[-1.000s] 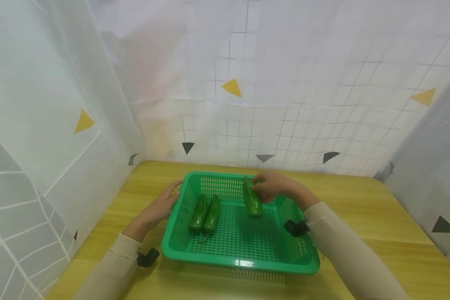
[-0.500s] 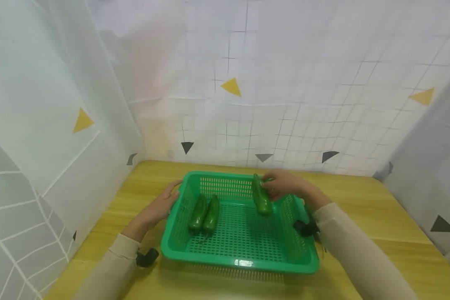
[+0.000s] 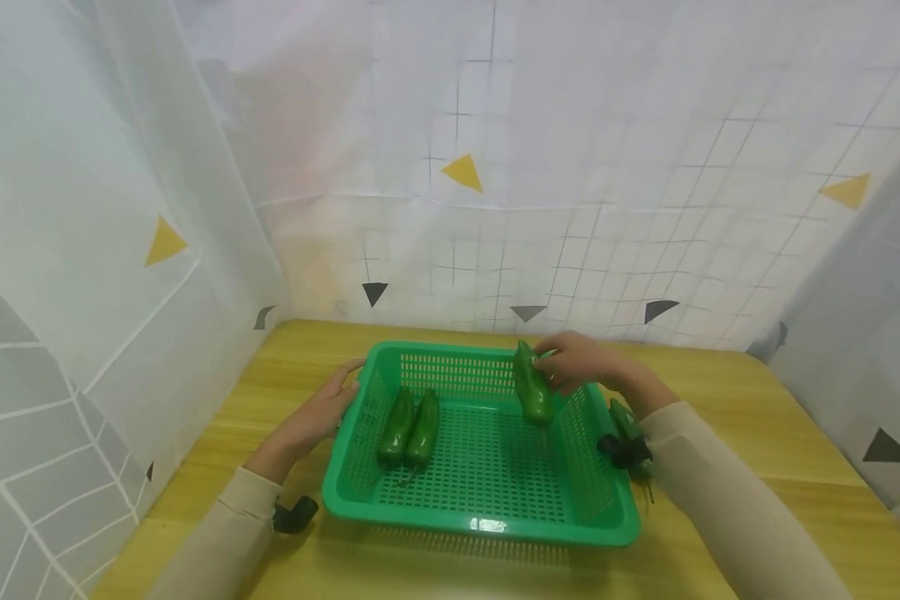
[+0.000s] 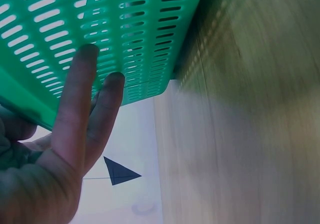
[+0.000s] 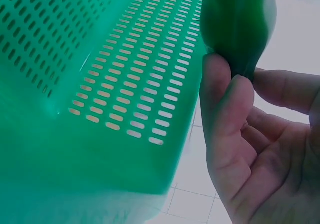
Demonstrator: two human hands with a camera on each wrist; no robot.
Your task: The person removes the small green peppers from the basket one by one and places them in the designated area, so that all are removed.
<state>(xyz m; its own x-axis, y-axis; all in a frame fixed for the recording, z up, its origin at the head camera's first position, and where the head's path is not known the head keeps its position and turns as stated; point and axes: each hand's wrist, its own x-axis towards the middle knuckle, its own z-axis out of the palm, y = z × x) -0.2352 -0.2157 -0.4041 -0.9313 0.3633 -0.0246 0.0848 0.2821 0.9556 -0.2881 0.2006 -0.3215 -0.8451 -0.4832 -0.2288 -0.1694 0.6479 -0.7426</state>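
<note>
Low in frame, a yellow wood-grain table [image 3: 757, 417] is backed by white triangle-printed sheeting [image 3: 570, 125]; right of centre, a glossy green pepper [image 3: 531, 387] is pinched by the right hand [image 3: 581, 360] over a green perforated plastic basket [image 3: 420, 520], touched by the left hand [image 3: 315, 419], fingers straight.

Note a wooden table [image 3: 765, 433], yellow-brown, streaked with grain, rounded at the far right corner. Carries a green slotted plastic basket [image 3: 480, 467], set near the middle and lengthwise from left to right. Also bears green pepper [image 3: 624, 420] just outside the basket's right wall, partly hidden, with a thin stem toward the near side; cannot tell whether one or more
</note>
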